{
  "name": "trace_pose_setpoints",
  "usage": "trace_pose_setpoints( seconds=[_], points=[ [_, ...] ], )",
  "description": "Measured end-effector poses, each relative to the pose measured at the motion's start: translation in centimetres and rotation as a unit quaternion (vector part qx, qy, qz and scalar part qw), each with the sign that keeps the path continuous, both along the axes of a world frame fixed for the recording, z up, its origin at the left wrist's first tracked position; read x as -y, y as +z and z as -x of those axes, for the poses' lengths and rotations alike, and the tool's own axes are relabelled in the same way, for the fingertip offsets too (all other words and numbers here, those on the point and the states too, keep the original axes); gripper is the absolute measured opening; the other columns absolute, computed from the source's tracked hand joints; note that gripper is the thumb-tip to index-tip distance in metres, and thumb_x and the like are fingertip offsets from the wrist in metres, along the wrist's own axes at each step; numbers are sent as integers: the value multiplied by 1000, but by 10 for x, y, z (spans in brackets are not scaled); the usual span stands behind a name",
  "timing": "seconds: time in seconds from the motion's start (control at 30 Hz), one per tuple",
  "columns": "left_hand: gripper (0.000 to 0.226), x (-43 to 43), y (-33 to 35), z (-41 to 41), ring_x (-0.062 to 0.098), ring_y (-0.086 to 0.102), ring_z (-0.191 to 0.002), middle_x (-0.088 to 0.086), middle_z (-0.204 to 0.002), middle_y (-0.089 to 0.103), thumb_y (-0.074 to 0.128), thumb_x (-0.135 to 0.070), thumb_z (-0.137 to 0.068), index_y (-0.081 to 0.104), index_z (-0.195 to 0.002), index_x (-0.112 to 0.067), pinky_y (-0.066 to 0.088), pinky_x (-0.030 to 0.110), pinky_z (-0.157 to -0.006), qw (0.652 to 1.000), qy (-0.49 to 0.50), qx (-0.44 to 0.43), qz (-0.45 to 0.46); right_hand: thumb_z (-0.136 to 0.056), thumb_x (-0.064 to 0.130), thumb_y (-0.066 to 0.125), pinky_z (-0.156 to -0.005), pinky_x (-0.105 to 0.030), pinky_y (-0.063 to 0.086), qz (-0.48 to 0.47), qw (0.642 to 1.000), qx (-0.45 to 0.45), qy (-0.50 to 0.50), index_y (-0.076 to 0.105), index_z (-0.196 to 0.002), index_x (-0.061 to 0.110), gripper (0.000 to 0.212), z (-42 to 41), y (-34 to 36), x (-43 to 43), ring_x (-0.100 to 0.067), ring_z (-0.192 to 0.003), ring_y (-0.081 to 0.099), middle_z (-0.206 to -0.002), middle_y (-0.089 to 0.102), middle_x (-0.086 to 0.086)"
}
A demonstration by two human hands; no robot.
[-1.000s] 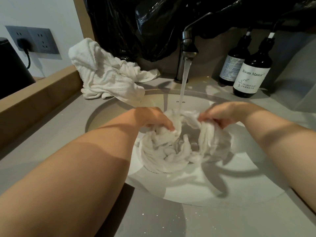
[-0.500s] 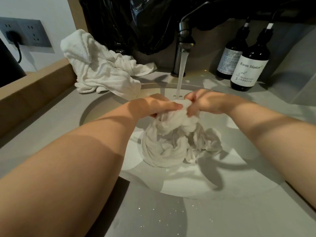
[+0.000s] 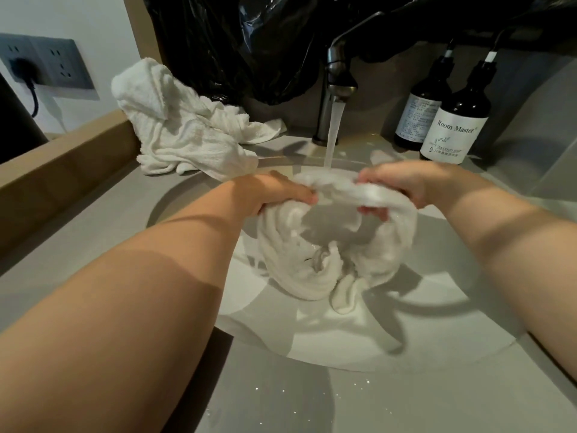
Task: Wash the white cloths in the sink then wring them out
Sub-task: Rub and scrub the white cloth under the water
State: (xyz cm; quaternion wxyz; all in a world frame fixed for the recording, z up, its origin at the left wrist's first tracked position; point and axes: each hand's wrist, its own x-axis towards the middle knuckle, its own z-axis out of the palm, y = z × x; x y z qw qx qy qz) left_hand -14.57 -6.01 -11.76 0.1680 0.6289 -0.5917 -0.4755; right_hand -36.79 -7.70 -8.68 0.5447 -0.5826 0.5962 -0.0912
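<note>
Two hands at work in the single head view, both clamped on one wet white cloth (image 3: 315, 264) over the sink (image 3: 343, 345). Left hand (image 3: 274, 192) at about 10 o'clock of the basin, fingers curled tight around a bunched end. Right hand (image 3: 402, 182) at about 1 o'clock, thumb underneath and fingers over the top, pinching the other end. Between them a stretched band of fabric, directly beneath the running water (image 3: 334, 132) from the faucet (image 3: 338, 73); the remainder hanging down in a loop, with its lower folds apparently resting on the basin floor near the drain.

Second white cloth (image 3: 184, 135) heaped on the bench (image 3: 78, 232) at 10 to 11 o'clock of the sink, one edge at the basin rim, well apart from both hands, no sign of soaking that can be told.

Judged as early to midway: one cloth under rinse and rub, no wringing twist yet visible; the heaped cloth likely unwashed, so washing of it and wringing of both probably left to do.

Readable writing: "Room Master" on the front dark bottle (image 3: 454, 120) at 2 o'clock, with smaller lines below, roughly "tea liquid soap", too small to confirm. Rear bottle (image 3: 420, 110) with fine print, illegible. Black plastic sheeting (image 3: 237, 42) at 12 o'clock; grey wall socket (image 3: 46, 60) at far 10 o'clock, plug inserted.
</note>
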Motion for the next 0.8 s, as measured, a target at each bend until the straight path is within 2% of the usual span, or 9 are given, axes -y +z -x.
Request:
trace_pose_setpoints(
  seconds=[0.07, 0.13, 0.27, 0.33, 0.47, 0.53, 0.6, 0.7, 0.8],
  points=[
    [67, 3, -3, 0, 21, 71, -87, 1, -98, 73, 85, -53, -53, 65, -108, -20, 57, 36, -85, 996, -16, 74, 43, -90, 15, 54, -56, -26, 53, -28, 987, -118, 105, 63, -95, 1, 18, 5, -8, 1, -19, -64, 59, -95, 64, -18],
    [49, -2, -3, 6, 17, 67, -88, -2, -101, 69, 83, -41, -66, 64, -107, -24, 55, 32, -85, 986, -88, 127, 55, -91, 2, 52, -70, -23, 51, 11, 969, -182, 168, 57, -102, 12, 15, 5, -13, 0, -17, -81, 58, -102, 61, -9],
    [42, -12, 2, 10, 24, 68, -100, 5, -109, 69, 78, -9, -75, 63, -112, -21, 55, 40, -92, 979, -178, 100, 21, -77, -5, 63, -85, -22, 49, -37, 966, -82, 243, 46, -126, 20, 58, 1, -20, -3, -13, -106, 61, -118, 62, -1],
    [33, -8, 0, 9, 26, 68, -100, 7, -105, 70, 76, -5, -75, 66, -106, -14, 56, 39, -91, 979, -164, 112, 50, -72, 1, 70, -90, -28, 50, -39, 963, -81, 255, 49, -128, 16, 62, -3, -31, -3, -20, -110, 63, -118, 65, -5],
    [27, 0, -6, 5, 19, 66, -83, 2, -95, 70, 82, -21, -71, 70, -95, -16, 56, 29, -73, 975, -48, 161, 143, -77, 18, 79, -67, -21, 51, 139, 967, -160, 144, 63, -99, 14, 28, -27, -33, -6, -13, -81, 64, -91, 66, 1],
    [32, 3, -7, 3, 15, 61, -77, 0, -93, 68, 82, -29, -71, 70, -97, -16, 50, 25, -66, 972, -17, 161, 170, -76, 29, 79, -72, -29, 53, 210, 961, -168, 58, 63, -98, 11, 33, -31, -31, -1, -19, -83, 64, -94, 66, -4],
    [38, 3, -7, 4, 14, 63, -84, -2, -98, 68, 81, -36, -73, 67, -104, -19, 50, 26, -74, 977, -39, 142, 156, -79, 29, 74, -83, -36, 53, 214, 970, -118, 3, 62, -106, 8, 36, -31, -34, 4, -23, -91, 64, -103, 67, -9],
    [57, 3, -7, 5, 17, 64, -98, -2, -109, 67, 83, -42, -70, 60, -118, -21, 51, 32, -93, 987, -101, 105, 71, -86, 15, 67, -78, -38, 55, 164, 986, -24, -25, 59, -111, 3, 29, -32, -42, 3, -26, -88, 65, -108, 67, -17],
    [85, 0, -5, 6, 23, 63, -109, 3, -117, 66, 82, -63, -57, 54, -126, -23, 48, 40, -101, 988, -117, 96, 14, -83, 8, 68, -81, -38, 56, 193, 979, -68, 0, 59, -106, 9, 24, -32, -43, 7, -28, -94, 66, -104, 66, -12]
  ],
)
